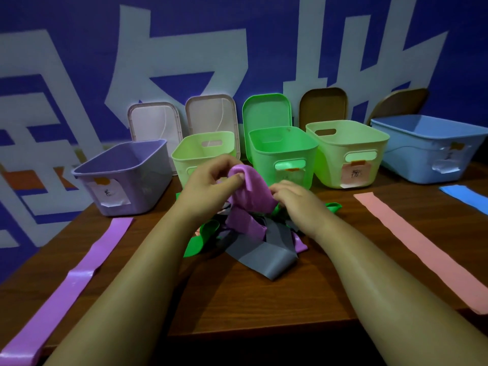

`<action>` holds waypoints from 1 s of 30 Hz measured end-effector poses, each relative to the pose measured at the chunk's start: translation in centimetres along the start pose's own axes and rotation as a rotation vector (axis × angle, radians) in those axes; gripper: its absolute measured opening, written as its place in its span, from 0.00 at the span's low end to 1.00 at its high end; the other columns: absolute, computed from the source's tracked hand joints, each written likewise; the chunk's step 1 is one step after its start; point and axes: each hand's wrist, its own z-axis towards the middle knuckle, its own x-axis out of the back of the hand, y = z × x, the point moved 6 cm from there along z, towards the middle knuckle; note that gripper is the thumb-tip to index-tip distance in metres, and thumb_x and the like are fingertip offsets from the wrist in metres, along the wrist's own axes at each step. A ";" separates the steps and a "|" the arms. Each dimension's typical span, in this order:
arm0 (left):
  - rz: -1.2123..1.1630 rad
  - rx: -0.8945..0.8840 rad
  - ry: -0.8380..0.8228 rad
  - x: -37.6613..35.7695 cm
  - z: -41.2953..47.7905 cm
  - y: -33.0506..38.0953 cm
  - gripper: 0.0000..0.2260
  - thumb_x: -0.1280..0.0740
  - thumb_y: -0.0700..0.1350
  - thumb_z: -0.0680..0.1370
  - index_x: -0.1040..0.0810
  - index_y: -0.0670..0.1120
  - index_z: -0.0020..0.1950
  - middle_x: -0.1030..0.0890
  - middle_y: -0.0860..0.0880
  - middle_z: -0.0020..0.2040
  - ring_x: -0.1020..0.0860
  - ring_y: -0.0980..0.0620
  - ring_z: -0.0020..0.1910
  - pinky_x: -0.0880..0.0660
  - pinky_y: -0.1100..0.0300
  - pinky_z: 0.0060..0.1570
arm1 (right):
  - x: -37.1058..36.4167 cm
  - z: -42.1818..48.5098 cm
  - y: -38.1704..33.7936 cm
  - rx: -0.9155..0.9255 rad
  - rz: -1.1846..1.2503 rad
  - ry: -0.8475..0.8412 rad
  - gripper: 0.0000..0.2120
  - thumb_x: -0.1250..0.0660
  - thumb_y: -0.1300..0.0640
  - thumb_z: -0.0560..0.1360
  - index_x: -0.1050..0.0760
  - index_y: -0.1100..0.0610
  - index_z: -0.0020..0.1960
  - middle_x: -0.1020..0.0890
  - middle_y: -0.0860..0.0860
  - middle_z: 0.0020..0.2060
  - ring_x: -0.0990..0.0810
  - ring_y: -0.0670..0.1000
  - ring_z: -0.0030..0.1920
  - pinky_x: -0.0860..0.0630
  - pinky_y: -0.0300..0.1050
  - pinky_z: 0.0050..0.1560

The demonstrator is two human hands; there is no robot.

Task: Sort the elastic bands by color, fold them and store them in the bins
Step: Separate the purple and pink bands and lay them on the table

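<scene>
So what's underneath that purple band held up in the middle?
Under the purple band lies a tangled heap on the table: a grey band, green bands, more purple. What sits deeper in the heap is covered, and the right hand hides part of it.

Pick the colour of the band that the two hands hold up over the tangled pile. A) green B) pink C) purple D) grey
C: the left hand pinches the top of a purple band raised above the pile, and the right hand grips its other edge. The grey and green bands lie below in the pile.
</scene>
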 end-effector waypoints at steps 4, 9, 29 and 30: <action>-0.195 0.023 0.052 0.2 1.5 1.7 0.03 0.31 0.37 0.83 0.19 0.38 0.53 0.20 0.41 0.43 0.22 0.53 0.43 0.23 0.61 0.47 | 0.5 -0.3 -0.5 0.076 0.094 0.028 0.16 0.41 0.55 0.73 0.20 0.65 0.44 0.22 0.58 0.42 0.23 0.56 0.46 0.29 0.59 0.51; -0.346 0.091 0.076 0.5 3.7 2.9 0.03 0.31 0.46 0.84 0.18 0.49 0.53 0.17 0.51 0.45 0.20 0.53 0.43 0.23 0.60 0.41 | -0.3 -0.7 -0.6 0.110 0.163 -0.062 0.07 0.31 0.54 0.74 0.15 0.45 0.45 0.17 0.41 0.35 0.20 0.43 0.38 0.25 0.41 0.43; 0.960 -0.127 -0.395 6.1 10.4 4.4 0.02 0.27 0.53 0.80 0.16 0.61 0.52 0.18 0.61 0.44 0.21 0.62 0.43 0.27 0.63 0.43 | 1.2 -0.4 -0.8 0.163 0.403 0.090 0.11 0.34 0.53 0.74 0.26 0.54 0.34 0.29 0.50 0.31 0.31 0.47 0.36 0.35 0.46 0.40; 0.968 -0.119 -0.402 6.5 10.5 4.4 0.03 0.27 0.53 0.80 0.16 0.61 0.52 0.18 0.61 0.45 0.21 0.62 0.44 0.27 0.63 0.43 | 1.1 -0.3 -0.7 0.153 0.388 0.091 0.12 0.33 0.51 0.74 0.26 0.55 0.34 0.30 0.49 0.31 0.31 0.48 0.36 0.35 0.47 0.41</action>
